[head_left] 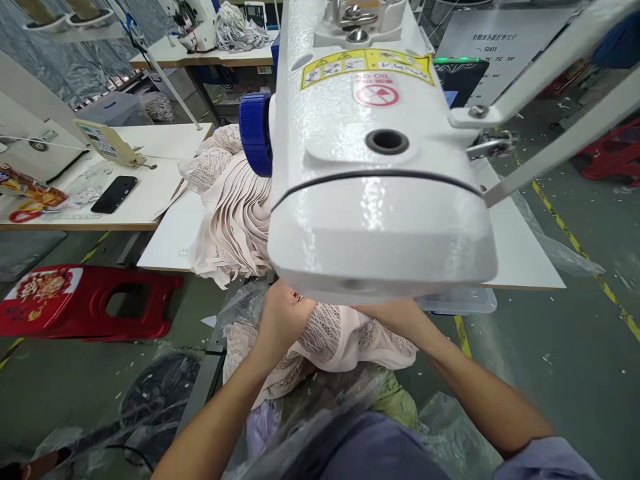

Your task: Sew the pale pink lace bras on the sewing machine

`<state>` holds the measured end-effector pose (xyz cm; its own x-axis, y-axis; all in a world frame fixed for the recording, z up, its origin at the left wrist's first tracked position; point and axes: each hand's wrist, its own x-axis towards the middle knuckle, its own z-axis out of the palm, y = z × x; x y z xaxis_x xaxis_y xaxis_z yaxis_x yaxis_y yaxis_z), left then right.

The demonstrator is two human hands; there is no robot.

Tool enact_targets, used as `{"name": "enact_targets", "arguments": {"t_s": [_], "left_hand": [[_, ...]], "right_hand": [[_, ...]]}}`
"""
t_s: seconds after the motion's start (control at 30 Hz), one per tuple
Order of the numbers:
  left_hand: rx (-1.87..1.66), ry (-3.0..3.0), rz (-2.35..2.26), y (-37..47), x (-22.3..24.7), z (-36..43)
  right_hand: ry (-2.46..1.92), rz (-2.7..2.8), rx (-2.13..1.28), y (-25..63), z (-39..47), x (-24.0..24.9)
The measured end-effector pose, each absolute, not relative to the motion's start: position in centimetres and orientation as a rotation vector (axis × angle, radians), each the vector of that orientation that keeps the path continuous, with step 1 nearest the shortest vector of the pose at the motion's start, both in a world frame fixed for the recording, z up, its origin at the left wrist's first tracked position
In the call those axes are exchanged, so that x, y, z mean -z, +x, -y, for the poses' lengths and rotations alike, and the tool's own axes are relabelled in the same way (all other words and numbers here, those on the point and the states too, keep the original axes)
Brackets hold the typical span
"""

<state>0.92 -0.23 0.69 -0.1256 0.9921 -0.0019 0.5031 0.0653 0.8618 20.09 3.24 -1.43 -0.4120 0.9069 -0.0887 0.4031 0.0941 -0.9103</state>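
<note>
A white sewing machine (385, 227) with a blue handwheel (255, 135) fills the upper middle. Below its front edge, my left hand (286, 312) lies at the left end of a pale pink lace garment (325, 337); its fingertips are hidden by the machine. My right hand (393, 315) reaches under the machine head from the right, over the same garment, with its fingers out of sight. The garment hangs over the near edge toward my lap. A stack of pale pink fabric pieces (240, 213) lies left of the machine.
On the left table (165, 140) are a black phone (115, 195), red scissors (26, 215) and a snack bag. A red stool (145, 300) stands below it. Metal bars rise at the right. A clear plastic tray (463, 301) sits under the table's right side. Plastic bags surround my lap.
</note>
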Motion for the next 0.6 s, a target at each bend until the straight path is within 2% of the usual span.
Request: {"name": "enact_targets", "arguments": {"t_s": [0.3,0.6], "left_hand": [[-1.070,1.588,-1.616,0.7,-0.6,-0.3],[-0.945,1.670,-1.792,-0.6,-0.1,0.6]], "right_hand": [[-1.250,1.890,-1.319,20.2,-3.9,1.7],[-1.319,1.846,-1.328,21.0,-3.1,2.7]]}}
